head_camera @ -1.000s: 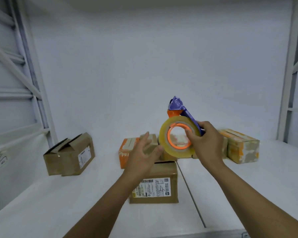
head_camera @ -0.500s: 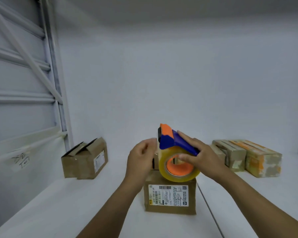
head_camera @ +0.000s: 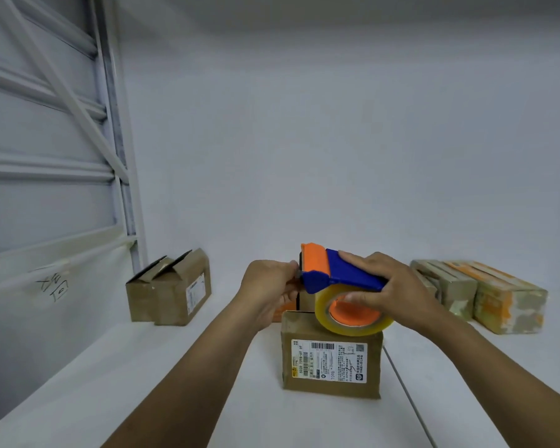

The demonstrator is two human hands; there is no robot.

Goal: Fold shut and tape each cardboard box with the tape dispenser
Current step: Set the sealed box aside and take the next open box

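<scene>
The right hand [head_camera: 398, 287] grips the tape dispenser [head_camera: 343, 278] just above the labelled cardboard box [head_camera: 330, 363], while the left hand [head_camera: 269, 289] pinches its orange nose.

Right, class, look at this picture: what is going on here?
A person is getting ready to tape the labelled box on the table. The right hand grips the tape dispenser just above that box. The fingers of the left hand are at the dispenser's front end, probably finding the tape end, though that is hidden. An open box waits on the left; taped boxes sit on the right.
</scene>
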